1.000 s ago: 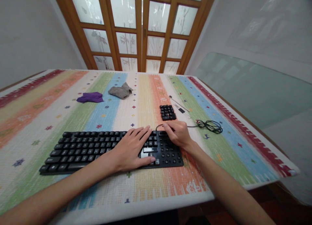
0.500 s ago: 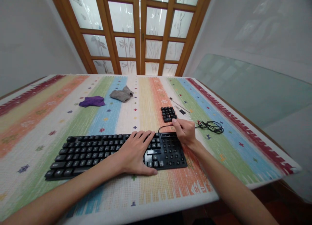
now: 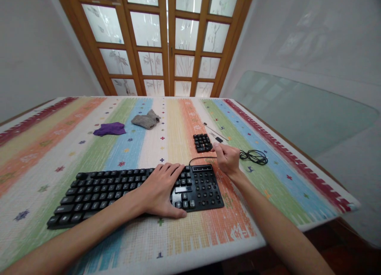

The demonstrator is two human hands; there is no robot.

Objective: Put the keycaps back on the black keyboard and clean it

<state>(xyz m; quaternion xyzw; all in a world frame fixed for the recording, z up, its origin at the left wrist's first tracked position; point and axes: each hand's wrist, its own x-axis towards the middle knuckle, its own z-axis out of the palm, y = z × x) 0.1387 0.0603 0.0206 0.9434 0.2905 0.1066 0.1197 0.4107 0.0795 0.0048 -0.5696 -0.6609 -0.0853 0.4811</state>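
A black keyboard (image 3: 117, 187) lies near the front of the table. Its number pad (image 3: 207, 187) at the right end shows bare key stems without caps. My left hand (image 3: 162, 187) spans the keyboard left of the number pad, fingers spread over the back edge and thumb at the front edge. Beyond the number pad, several loose black keycaps (image 3: 201, 143) sit in a tidy block. My right hand (image 3: 228, 158) is closed in a fist just right of the block's near corner, thumb and forefinger beside it. Whatever it pinches is hidden.
A thin rod-like tool (image 3: 216, 131) and a small black-ended item (image 3: 219, 139) lie behind my right hand. Coiled black cable (image 3: 254, 156) rests to its right. Farther left are a purple cloth (image 3: 109, 129) and a grey cloth (image 3: 145, 121) on the striped tablecloth (image 3: 175, 128).
My right hand has drawn slightly away from the keyboard's back edge, staying near the keycap block. The left hand keeps its place on the keyboard. The whole view has shifted slightly.
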